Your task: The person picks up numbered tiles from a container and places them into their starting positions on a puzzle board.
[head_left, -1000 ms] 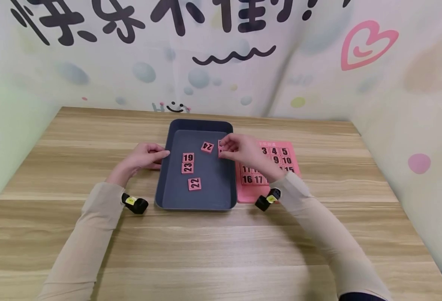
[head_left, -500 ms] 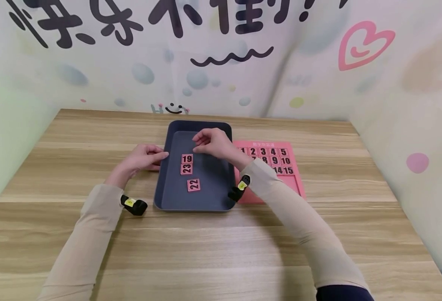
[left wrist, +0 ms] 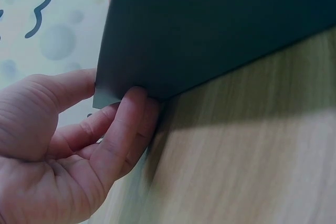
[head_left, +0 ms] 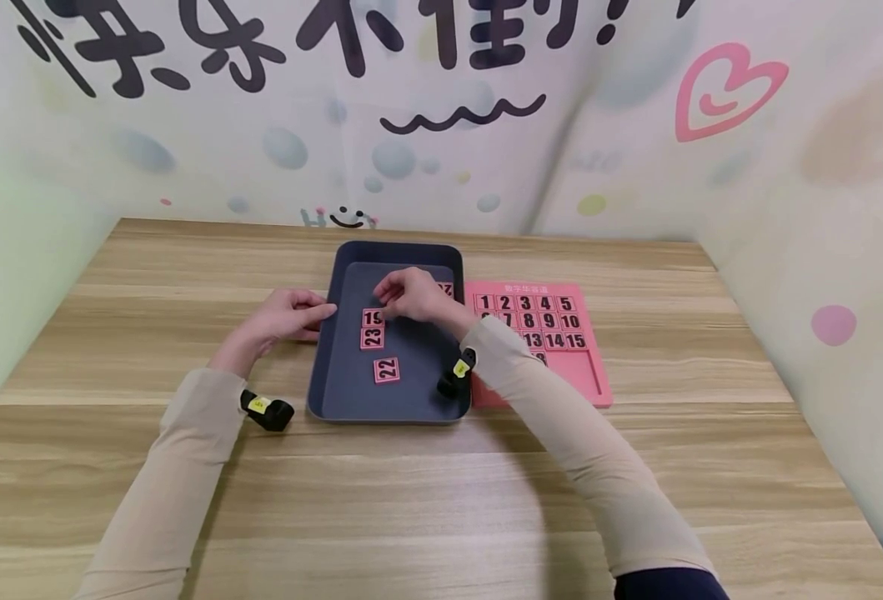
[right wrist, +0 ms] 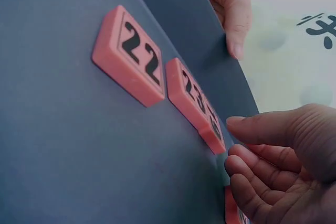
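My left hand (head_left: 288, 315) grips the left edge of the dark blue tray (head_left: 323, 367), thumb at the rim and fingers against the outer wall. In the left wrist view the tray's wall (left wrist: 210, 30) stands over those fingers. Inside the tray, my right hand (head_left: 413, 297) is at the pink number tile 19 (head_left: 371, 317), thumb tip right beside it and fingers loosely bent, with a gap between them. Tile 23 (head_left: 371, 338) touches tile 19's near side; tile 22 (head_left: 386, 370) lies closer. In the right wrist view another pink tile (right wrist: 231, 208) is partly hidden under the fingers.
Right of the tray lies a pink number board (head_left: 594, 367) holding rows of tiles, with a bare recess at its lower right. One more tile (head_left: 445, 289) lies by the tray's right wall. A printed backdrop (head_left: 621, 158) rises behind the wooden table (head_left: 411, 500).
My right hand has moved left from the tile near the tray's right wall, passing over tile 24's spot, then down to tile 19. My left hand stays on the tray's edge.
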`<action>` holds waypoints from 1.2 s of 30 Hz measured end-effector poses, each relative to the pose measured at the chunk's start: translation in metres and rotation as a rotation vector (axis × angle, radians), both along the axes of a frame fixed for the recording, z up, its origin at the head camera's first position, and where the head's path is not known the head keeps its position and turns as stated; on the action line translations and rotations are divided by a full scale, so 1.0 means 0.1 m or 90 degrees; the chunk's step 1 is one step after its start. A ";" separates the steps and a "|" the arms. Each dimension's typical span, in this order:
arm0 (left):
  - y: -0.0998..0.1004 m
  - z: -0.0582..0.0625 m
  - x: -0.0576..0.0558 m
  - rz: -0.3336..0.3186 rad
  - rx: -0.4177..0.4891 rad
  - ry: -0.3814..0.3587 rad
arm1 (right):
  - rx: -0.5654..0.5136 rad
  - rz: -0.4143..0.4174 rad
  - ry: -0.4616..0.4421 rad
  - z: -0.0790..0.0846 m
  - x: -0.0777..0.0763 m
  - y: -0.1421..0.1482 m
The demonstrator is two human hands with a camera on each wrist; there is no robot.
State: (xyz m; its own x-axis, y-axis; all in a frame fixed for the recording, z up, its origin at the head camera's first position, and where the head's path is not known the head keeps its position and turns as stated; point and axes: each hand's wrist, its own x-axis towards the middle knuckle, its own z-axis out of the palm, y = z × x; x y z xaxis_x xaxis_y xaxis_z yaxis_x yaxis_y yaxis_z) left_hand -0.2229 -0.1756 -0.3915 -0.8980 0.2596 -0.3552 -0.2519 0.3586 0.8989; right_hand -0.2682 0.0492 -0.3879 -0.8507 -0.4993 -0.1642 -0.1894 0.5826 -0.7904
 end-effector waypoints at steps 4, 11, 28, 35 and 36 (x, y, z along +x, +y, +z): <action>0.00 0.00 0.01 -0.001 0.003 0.001 | 0.026 0.028 0.006 -0.01 0.03 -0.04; -0.01 -0.02 0.01 0.001 0.005 -0.001 | 0.035 0.063 0.012 -0.02 0.05 -0.06; 0.00 -0.02 0.00 0.007 -0.002 -0.003 | 0.087 0.121 0.025 0.00 0.02 -0.03; 0.00 -0.01 0.00 0.006 -0.003 -0.008 | 0.113 0.148 0.090 -0.02 0.02 -0.07; 0.00 -0.01 0.00 0.006 -0.002 -0.008 | 0.114 0.148 0.094 -0.02 0.03 -0.07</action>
